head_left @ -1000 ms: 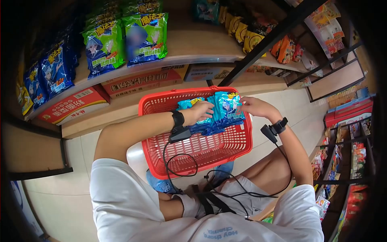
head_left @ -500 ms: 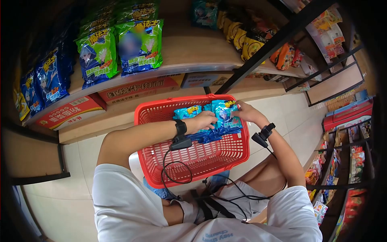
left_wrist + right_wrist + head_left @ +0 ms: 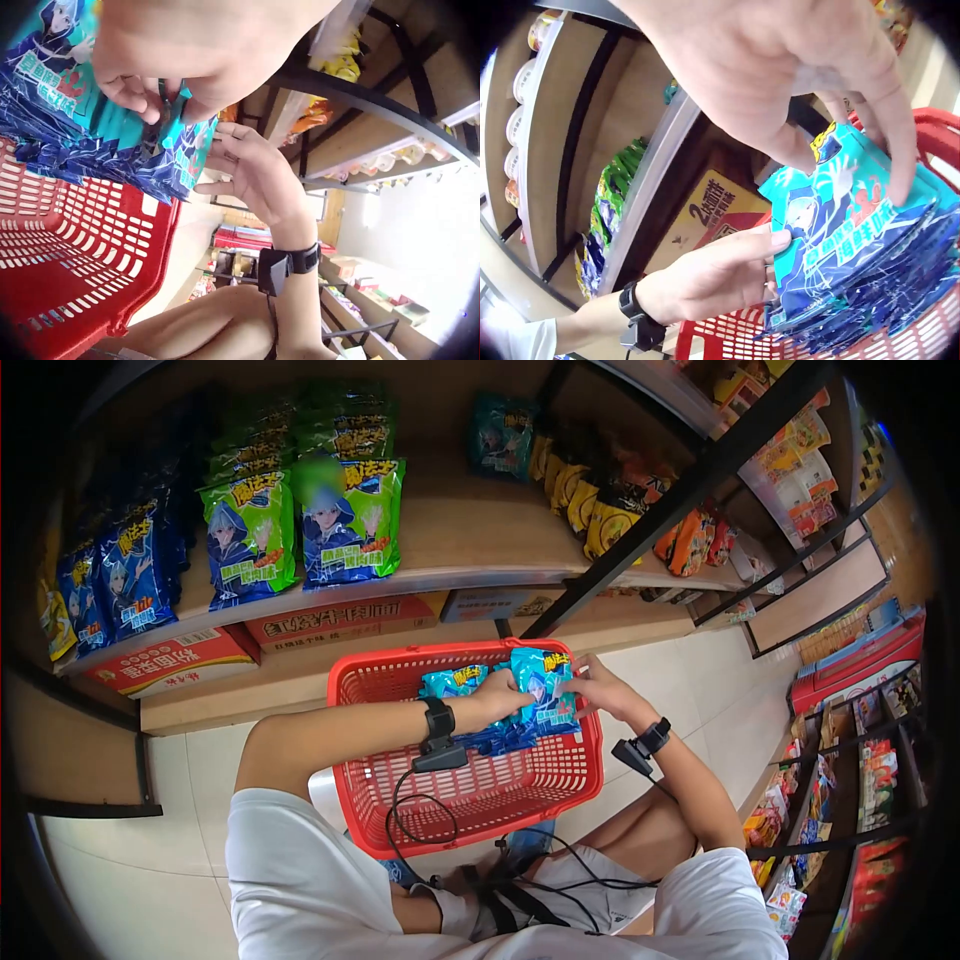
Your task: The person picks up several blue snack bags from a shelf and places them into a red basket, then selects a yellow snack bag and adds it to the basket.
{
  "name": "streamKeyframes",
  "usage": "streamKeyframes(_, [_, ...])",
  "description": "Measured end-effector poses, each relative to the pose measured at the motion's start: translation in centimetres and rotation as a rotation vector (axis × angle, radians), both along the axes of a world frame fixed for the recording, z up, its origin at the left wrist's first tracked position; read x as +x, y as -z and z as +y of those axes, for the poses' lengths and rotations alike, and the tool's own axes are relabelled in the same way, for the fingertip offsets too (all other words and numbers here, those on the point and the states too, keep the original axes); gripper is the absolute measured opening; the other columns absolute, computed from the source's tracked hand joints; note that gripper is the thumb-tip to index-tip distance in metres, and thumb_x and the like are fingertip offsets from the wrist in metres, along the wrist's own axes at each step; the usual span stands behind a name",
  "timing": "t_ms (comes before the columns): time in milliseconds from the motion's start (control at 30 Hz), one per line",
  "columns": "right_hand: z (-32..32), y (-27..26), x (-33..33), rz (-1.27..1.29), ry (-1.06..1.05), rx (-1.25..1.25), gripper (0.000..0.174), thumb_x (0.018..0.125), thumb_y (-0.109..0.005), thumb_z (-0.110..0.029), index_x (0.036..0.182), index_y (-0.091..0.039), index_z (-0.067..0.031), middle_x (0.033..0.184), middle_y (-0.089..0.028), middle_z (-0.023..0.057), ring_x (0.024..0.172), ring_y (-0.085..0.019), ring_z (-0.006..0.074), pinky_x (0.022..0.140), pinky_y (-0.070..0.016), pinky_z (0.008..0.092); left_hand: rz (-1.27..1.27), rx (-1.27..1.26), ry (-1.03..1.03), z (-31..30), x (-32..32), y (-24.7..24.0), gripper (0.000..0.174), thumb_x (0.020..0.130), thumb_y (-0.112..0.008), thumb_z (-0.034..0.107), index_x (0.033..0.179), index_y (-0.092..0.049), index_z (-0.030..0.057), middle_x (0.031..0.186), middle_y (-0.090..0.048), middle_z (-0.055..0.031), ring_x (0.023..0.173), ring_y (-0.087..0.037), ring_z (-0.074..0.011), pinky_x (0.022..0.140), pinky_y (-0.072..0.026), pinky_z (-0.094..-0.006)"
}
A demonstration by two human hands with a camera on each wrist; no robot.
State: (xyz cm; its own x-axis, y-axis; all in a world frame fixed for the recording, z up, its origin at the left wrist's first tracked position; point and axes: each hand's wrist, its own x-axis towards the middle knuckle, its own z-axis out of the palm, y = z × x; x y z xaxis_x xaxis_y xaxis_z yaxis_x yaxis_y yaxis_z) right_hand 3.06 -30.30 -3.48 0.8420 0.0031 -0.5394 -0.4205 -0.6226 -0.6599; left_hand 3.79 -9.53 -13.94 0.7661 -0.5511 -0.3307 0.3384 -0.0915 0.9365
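Left hand [image 3: 495, 700]: gripping. Its thumb lies across one edge of the front turquoise packet [image 3: 545, 678], its fingers curled in behind. Right hand [image 3: 608, 690]: touching the opposite edge, one digit on the printed face; whether it pinches cannot be told. The packet is therefore between the two hands, over the red basket [image 3: 154, 270]. Blue-ended packets [image 3: 870, 300] are bunched below and behind the grip, and another packet [image 3: 455, 680] lies just beyond the left hand, shelf side.

Risks, in this inspector's judgement: the glossy film could slide from the left thumb if the pinch takes only the edge. A pull could drag neighbouring packets along, since they press close behind the held one (the number caught cannot be counted). Uneven pull between the hands could twist the packet or topple the bunch into the basket.

Differences noted: a second ago the left fingers lay loosely spread over the packets; they are now drawn in on the front one. Basket and hands also sit lower in the head view.
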Motion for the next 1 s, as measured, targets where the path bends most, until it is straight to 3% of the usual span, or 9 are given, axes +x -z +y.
streamKeyframes(67, [0.1,-0.6,-0.3,-0.092,-0.035,0.031,0.049,0.090,-0.070,-0.014,0.122,-0.038,0.0019,0.105,-0.062,0.0191,0.079,-0.072,0.0224,0.062,-0.0602,0.0343,-0.157,-0.153,-0.011,0.6,-0.5,-1.8,0.031,0.090,-0.075,0.019,0.108,-0.056,0.0034,0.079,-0.060,-0.0030,0.066,-0.059,-0.0108,0.056,-0.0471,-0.0262])
streamKeyframes(200, [2.2,-4.0,-1.2,-0.565,-0.139,-0.068,0.027,0.093,-0.066,-0.008,0.110,-0.046,0.0002,0.104,-0.060,0.0145,0.081,-0.070,0.0198,0.068,-0.0578,0.0294,-0.750,-0.025,-0.261,1.2,0.6,-5.4,0.038,0.089,-0.074,0.023,0.110,-0.055,-0.0023,0.084,-0.064,-0.0111,0.075,-0.064,-0.0216,0.066,-0.0512,-0.0364])
streamKeyframes(233, [1.8,-3.6,-0.7,-0.692,-0.126,-0.038,0.021,0.093,-0.064,-0.004,0.106,-0.048,0.0014,0.109,-0.056,0.0167,0.088,-0.071,0.0224,0.071,-0.0575,0.0310,-0.728,-0.008,-0.257,2.2,0.8,-8.5,0.039,0.088,-0.074,0.026,0.106,-0.055,-0.0033,0.087,-0.066,-0.0170,0.079,-0.065,-0.0281,0.069,-0.0511,-0.0403])
streamKeyframes(367, [3.7,-6.6,0.8,-0.853,-0.035,0.237,0.023,0.094,-0.060,0.002,0.116,-0.051,0.0035,0.124,-0.048,0.0112,0.107,-0.065,0.0215,0.087,-0.0557,0.0319,-0.953,-0.021,-0.425,3.6,4.2,-13.7,0.031,0.089,-0.072,0.022,0.097,-0.055,-0.0017,0.085,-0.064,-0.0188,0.066,-0.064,-0.0255,0.061,-0.0492,-0.0391])
streamKeyframes(433, [4.9,-7.7,1.9,-1.037,-0.079,0.221,0.028,0.094,-0.060,0.002,0.120,-0.052,0.0031,0.125,-0.048,0.0107,0.107,-0.065,0.0217,0.090,-0.0552,0.0316,-1.059,-0.060,-0.528,4.2,6.4,-15.5,0.026,0.090,-0.072,0.018,0.098,-0.056,-0.0013,0.080,-0.065,-0.0175,0.063,-0.064,-0.0243,0.060,-0.0486,-0.0378])
streamKeyframes(667, [9.0,-11.1,9.9,-1.224,-0.114,0.176,0.042,0.087,-0.066,-0.005,0.128,-0.054,0.0037,0.139,-0.047,0.0176,0.110,-0.064,0.0263,0.096,-0.0542,0.0342,-0.927,0.015,-0.698,5.8,14.8,-18.1,0.035,0.090,-0.072,0.026,0.106,-0.062,-0.0028,0.090,-0.071,-0.0185,0.081,-0.068,-0.0271,0.072,-0.0515,-0.0384])
streamKeyframes(800, [11.4,-12.0,15.6,-1.324,-0.003,-0.066,0.044,0.082,-0.068,-0.018,0.120,-0.062,0.0026,0.127,-0.056,0.0237,0.107,-0.062,0.0391,0.094,-0.0511,0.0432,-1.028,0.197,-0.805,6.4,21.1,-18.2,0.037,0.087,-0.073,0.031,0.102,-0.066,-0.0015,0.093,-0.070,-0.0228,0.088,-0.069,-0.0380,0.076,-0.0525,-0.0436])
streamKeyframes(900, [13.1,-11.6,18.8,-1.246,0.067,-0.038,0.043,0.080,-0.070,-0.024,0.114,-0.066,0.0009,0.126,-0.056,0.0249,0.106,-0.060,0.0441,0.094,-0.0492,0.0475,-1.089,0.354,-0.824,6.8,25.0,-18.5,0.038,0.087,-0.069,0.038,0.099,-0.068,0.0015,0.093,-0.068,-0.0253,0.094,-0.066,-0.0422,0.080,-0.0527,-0.0468])
streamKeyframes(1000, [14.3,-9.8,21.3,-1.240,0.136,-0.203,0.041,0.079,-0.070,-0.026,0.111,-0.067,0.0002,0.126,-0.057,0.0260,0.107,-0.059,0.0456,0.094,-0.0489,0.0488,-1.099,0.362,-0.859,7.3,27.6,-17.4,0.041,0.087,-0.069,0.040,0.100,-0.068,0.0015,0.097,-0.068,-0.0254,0.096,-0.066,-0.0427,0.081,-0.0519,-0.0488])
